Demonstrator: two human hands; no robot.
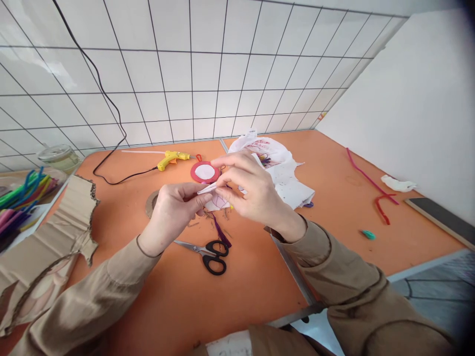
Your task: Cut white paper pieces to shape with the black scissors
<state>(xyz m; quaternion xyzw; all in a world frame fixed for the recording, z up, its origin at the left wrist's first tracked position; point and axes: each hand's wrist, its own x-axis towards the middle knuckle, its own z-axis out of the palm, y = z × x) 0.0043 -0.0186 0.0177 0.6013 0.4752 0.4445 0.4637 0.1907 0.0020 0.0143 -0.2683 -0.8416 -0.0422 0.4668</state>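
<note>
My left hand (181, 201) pinches a small folded piece of white paper (208, 188) between thumb and fingers. My right hand (248, 188) grips the same paper from the other side, its index finger raised above it. Just beyond my hands lies a red ring with a white centre (205, 172) and a red loop on top. Partly hidden under my fingers is a paper with a purple drawing (219, 201). A purple tassel (221, 231) lies below it. Scissors with black handles (213, 257) rest on the table nearer to me.
A yellow glue gun (173, 159) with a black cord lies at the back. Torn cardboard (55, 232) and pipe cleaners (24, 193) are at left. A white plastic bag (285, 158) sits behind my right hand. Red pipe cleaners (382, 210) lie at right on the orange table (260, 277).
</note>
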